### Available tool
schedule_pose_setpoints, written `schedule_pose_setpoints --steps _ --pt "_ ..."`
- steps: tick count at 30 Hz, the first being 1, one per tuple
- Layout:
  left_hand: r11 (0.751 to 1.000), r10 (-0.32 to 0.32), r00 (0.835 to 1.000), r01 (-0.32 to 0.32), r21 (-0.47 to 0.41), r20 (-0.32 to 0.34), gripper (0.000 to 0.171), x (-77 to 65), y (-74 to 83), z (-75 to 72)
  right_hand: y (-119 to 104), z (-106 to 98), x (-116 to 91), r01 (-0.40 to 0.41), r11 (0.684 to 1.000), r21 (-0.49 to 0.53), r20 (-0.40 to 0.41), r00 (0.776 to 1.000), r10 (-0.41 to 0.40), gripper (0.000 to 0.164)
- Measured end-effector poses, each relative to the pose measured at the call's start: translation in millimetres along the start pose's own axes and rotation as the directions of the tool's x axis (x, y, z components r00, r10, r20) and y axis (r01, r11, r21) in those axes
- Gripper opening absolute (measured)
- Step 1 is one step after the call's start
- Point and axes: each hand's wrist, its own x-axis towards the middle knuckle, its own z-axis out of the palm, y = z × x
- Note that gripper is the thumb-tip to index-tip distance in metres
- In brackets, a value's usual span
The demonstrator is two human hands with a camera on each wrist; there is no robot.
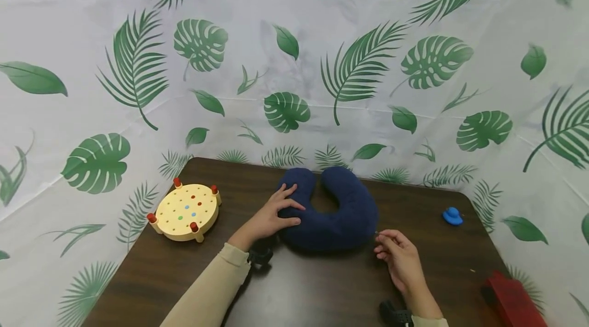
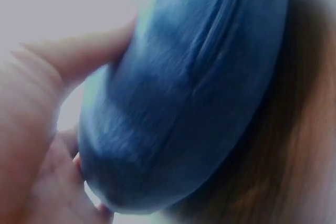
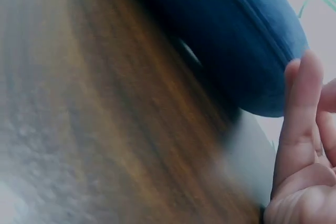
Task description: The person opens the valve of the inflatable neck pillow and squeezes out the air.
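Observation:
A navy blue U-shaped neck pillow (image 1: 338,227) lies at the back middle of the table, its opening towards the wall. My left hand (image 1: 275,214) holds its left side, fingers spread over the top and thumb nearer the front. In the left wrist view, a zipper seam (image 2: 215,30) runs along the pillow's outer side. At the pillow's right side, my right hand (image 1: 400,258) pinches a small zipper pull (image 1: 377,233) between thumb and forefinger. The right wrist view shows the seam (image 3: 252,17) leading to those fingertips, which hide the pull.
On the left of the dark wooden table (image 1: 294,286) stands a round yellow pegboard (image 1: 186,212) with red-tipped legs. A small blue hat-shaped piece (image 1: 453,216) lies at the right. The red object (image 1: 515,299) sits at the front right edge. Leaf-patterned cloth (image 1: 294,61) hangs behind the table.

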Motion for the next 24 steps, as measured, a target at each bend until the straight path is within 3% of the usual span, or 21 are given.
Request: schedule_pose_setpoints --steps 3,9,17,24 --pt "1.0 -0.005 0.999 0.005 -0.006 -0.031 0.029 2.0 1.1 3.1 -2 1 0 -0.022 1.0 0.016 -0.028 0.999 0.022 0.008" --pt "0.999 -0.046 0.996 0.047 0.008 -0.07 0.027 3.7 3.1 6.6 -4 0 -1 -0.019 1.0 -0.014 0.005 1.0 0.019 0.015" --pt "0.993 -0.107 0.989 0.112 0.042 -0.102 0.028 1.5 5.4 11.3 -1 0 -2 0.003 0.987 -0.163 0.057 0.998 0.006 0.026" --pt "0.992 -0.118 0.987 0.122 0.028 -0.108 0.028 2.5 4.8 12.1 3 21 -12 0.02 0.979 -0.204 -0.034 0.999 -0.027 0.029"
